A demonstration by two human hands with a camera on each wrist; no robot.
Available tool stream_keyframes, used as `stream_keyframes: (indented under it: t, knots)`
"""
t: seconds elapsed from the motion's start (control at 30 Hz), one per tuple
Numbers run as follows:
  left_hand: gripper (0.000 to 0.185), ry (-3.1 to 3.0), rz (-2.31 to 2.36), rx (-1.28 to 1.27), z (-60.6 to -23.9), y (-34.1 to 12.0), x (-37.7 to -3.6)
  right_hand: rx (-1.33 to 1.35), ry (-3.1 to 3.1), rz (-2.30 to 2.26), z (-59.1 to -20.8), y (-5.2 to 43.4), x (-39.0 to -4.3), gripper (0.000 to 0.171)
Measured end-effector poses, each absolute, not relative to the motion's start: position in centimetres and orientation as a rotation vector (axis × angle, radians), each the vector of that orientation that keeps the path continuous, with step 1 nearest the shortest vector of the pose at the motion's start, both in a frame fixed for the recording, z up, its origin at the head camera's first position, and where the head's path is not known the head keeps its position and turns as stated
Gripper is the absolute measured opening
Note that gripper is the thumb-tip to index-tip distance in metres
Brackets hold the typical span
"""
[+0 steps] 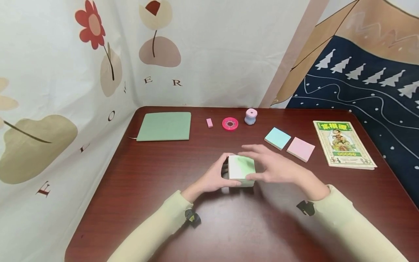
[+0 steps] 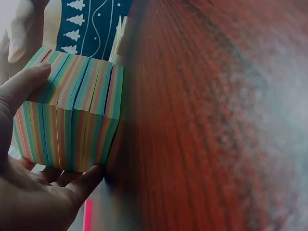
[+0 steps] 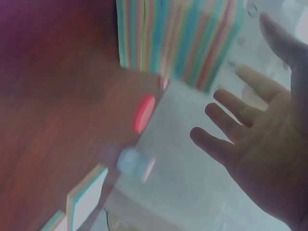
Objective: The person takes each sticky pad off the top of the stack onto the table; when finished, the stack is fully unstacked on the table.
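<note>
A cube-shaped block of note paper [image 1: 241, 168] stands on the dark red table [image 1: 157, 189] in front of me. Its top is pale green and its sides carry rainbow stripes [image 2: 72, 115]. My left hand [image 1: 218, 175] grips the block from its left side, thumb on the far edge and fingers curled under the near edge [image 2: 86, 180]. My right hand [image 1: 263, 165] hovers at the block's right side with straight, spread fingers [image 3: 226, 115] and holds nothing. Whether its thumb touches the block I cannot tell. The striped block [image 3: 178, 33] shows just beyond that open palm in the right wrist view.
Along the back lie a green mat [image 1: 164, 126], a pink eraser [image 1: 209, 122], a pink tape ring [image 1: 230, 123] and a small pink-and-blue dispenser [image 1: 250, 116]. To the right lie a blue note pad [image 1: 277, 138], a pink note pad [image 1: 300, 149] and a booklet [image 1: 342, 143]. Cloth walls enclose the table.
</note>
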State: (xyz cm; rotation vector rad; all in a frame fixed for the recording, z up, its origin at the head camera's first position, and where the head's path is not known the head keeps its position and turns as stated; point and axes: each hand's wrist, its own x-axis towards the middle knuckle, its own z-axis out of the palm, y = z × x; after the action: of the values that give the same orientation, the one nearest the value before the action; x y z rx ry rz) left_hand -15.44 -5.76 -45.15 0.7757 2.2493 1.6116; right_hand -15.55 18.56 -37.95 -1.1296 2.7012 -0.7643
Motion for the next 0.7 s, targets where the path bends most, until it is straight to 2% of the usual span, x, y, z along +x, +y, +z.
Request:
stream_keyframes:
  t: [0.2,0.43,0.7]
  knots:
    - [0.073,2.198,1.637,0.779,-42.9,-5.8,-14.6,-1.162,2.68,-0.697,-38.7,17.1,-15.2,0.069]
    - [0.078,2.23,1.611,0.766,-45.9,-5.9,-15.7,-1.174,2.697,-0.672,-39.0,16.6,-15.5,0.067]
    - [0.079,2.236,1.596,0.772,-46.4,-5.9,-15.9,-1.15,2.684,-0.653,-38.1,16.7,-15.7,0.064]
